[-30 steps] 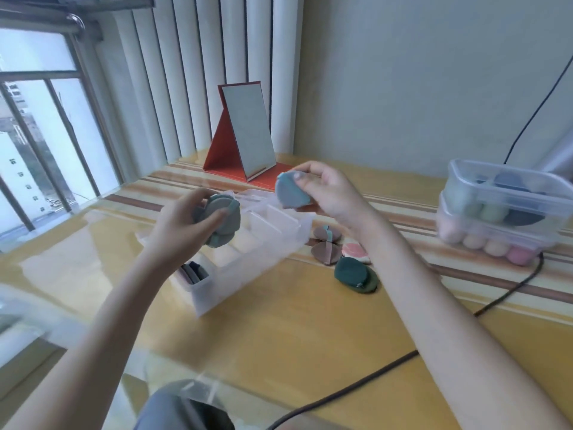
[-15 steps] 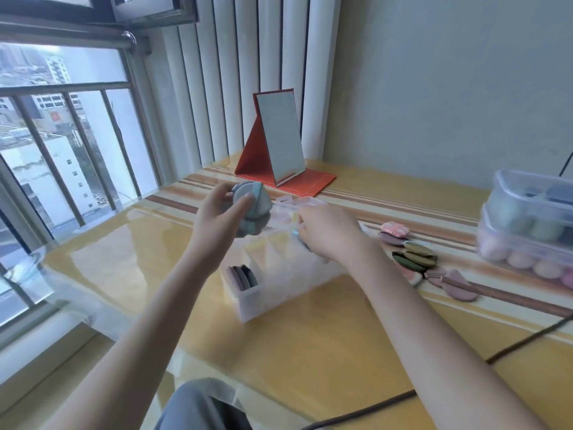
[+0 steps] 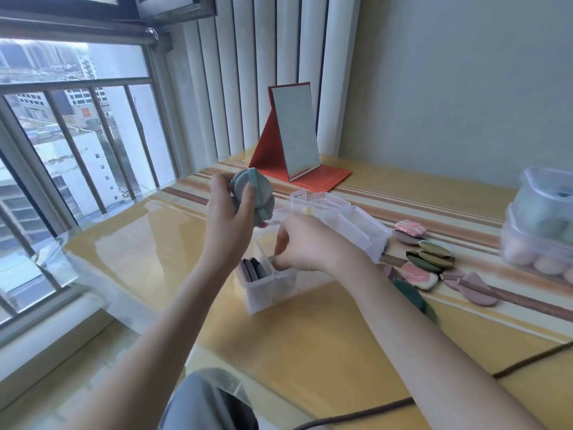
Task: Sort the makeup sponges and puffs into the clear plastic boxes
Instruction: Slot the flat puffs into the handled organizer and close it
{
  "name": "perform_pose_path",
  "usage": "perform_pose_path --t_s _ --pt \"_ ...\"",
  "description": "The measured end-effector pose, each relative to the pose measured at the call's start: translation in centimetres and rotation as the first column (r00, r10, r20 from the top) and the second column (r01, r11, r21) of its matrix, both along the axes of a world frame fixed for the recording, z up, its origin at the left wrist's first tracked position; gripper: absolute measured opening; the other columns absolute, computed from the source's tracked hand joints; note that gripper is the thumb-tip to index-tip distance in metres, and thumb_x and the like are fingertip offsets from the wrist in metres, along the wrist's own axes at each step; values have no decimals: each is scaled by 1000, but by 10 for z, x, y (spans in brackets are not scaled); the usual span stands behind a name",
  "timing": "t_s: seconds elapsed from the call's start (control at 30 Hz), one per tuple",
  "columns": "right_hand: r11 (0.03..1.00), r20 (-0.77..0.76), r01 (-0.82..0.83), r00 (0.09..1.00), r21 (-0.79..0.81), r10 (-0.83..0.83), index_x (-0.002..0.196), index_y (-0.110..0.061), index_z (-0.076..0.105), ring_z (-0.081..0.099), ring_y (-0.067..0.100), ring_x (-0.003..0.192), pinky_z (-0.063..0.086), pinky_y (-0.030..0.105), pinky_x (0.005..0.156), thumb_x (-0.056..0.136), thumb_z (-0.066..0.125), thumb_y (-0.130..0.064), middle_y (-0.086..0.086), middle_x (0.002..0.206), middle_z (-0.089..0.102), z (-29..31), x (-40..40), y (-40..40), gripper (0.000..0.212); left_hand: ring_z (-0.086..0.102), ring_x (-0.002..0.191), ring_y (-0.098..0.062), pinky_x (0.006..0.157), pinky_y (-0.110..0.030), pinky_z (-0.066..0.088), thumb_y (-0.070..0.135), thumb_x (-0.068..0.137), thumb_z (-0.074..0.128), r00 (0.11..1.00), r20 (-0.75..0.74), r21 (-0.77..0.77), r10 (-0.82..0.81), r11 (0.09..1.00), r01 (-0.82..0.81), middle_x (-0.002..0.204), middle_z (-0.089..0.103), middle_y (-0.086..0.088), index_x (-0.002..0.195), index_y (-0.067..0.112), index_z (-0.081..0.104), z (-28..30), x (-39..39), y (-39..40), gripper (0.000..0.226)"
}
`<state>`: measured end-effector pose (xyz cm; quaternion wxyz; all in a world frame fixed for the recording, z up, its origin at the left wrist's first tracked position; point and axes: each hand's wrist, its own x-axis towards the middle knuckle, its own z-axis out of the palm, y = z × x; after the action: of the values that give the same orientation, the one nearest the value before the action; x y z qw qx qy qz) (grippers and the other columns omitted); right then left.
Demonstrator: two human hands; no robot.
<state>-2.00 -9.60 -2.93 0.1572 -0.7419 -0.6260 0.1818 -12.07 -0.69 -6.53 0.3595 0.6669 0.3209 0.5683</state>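
- head view: your left hand (image 3: 228,218) grips a stack of grey-green puffs (image 3: 252,197), fingers curled round it, held above the divided clear box (image 3: 279,283).
- your right hand (image 3: 305,243) reaches into the box's middle; whether its fingers hold anything, i cannot tell.
- loose puffs (image 3: 431,259) wait on the table (image 3: 310,336) to the right.
- risk: a slack grip could let that stack fan out and spill.

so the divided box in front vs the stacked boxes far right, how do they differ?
The divided box lies open and long, split into compartments; the stacked boxes are two shorter tubs, one on the other. The divided box holds flat dark puffs at its near end; the stacked boxes hold rounded sponges. The right hand reaches into the divided box only. Both are clear plastic.
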Motion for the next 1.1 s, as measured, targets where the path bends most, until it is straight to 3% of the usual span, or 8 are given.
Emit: perform_pose_path --t_s 0.13,0.23,0.3,0.47,0.73,0.87,0.97,1.1 --pt "991 -35 -76 997 -112 73 74 -15 67 48 12 60 36 24 53 93 60 -28 -2 66 55 11 8 -4 25 69 65 -29 41 -27 49 22 98 48 999 -6 -21 -35 999 34 97 57 -9 104 12 39 3 0 -3 14" --pt "974 -101 -160 984 -163 145 105 -20 74 57 9 83 45 22 70 94 59 -24 -7 90 66 19 18 -9 19 68 55 -23 40 -28 49 20 97 51 991 -94 -19 -90 996 88 90 60 -7 103 11 41 4 0 -5 16" --pt "989 -201 -125 974 -82 106 105 -19 74 59 9 94 47 22 79 91 64 -22 -6 99 69 17 24 -8 18 67 55 -24 41 -32 51 21 95 54 985 -132 -11 -112 994 111 87 63 -11 103 11 43 4 0 -5 17" --pt "968 -465 189 880 164 -92 110 -15 53 66 12 74 54 23 61 94 59 -34 1 96 63 9 28 6 26 67 55 -29 41 -33 51 20 95 55 975 -87 -58 -205 978 200 79 64 -17 98 20 47 7 -2 -8 9" --pt "903 -656 305 754 301 -36 95 -5 55 64 13 53 52 19 47 83 74 -14 12 80 68 4 20 11 25 64 52 -19 36 -27 47 22 103 35 956 27 -164 -292 942 292 83 59 -10 93 13 43 8 -4 -8 16" --pt "887 -670 329 742 324 -30 92 -2 57 61 11 50 54 19 51 79 77 -9 15 78 68 4 21 10 25 61 50 -12 36 -27 46 18 103 35 958 76 -217 -278 933 288 72 57 3 81 21 44 9 -10 -5 24" --pt "916 -689 295 725 273 -28 100 -6 55 60 11 54 53 18 51 82 74 -11 11 82 66 4 21 10 27 61 50 -9 37 -27 48 19 103 35 969 62 -262 -238 933 246 79 57 -1 82 20 43 10 -9 -2 22" --pt "918 -547 255 835 305 -50 100 -16 59 51 8 58 44 17 45 85 71 -16 0 74 59 7 24 9 19 63 53 -6 41 -25 50 16 103 37 969 43 -235 -242 941 245 88 59 -5 99 21 42 8 -6 -2 8"
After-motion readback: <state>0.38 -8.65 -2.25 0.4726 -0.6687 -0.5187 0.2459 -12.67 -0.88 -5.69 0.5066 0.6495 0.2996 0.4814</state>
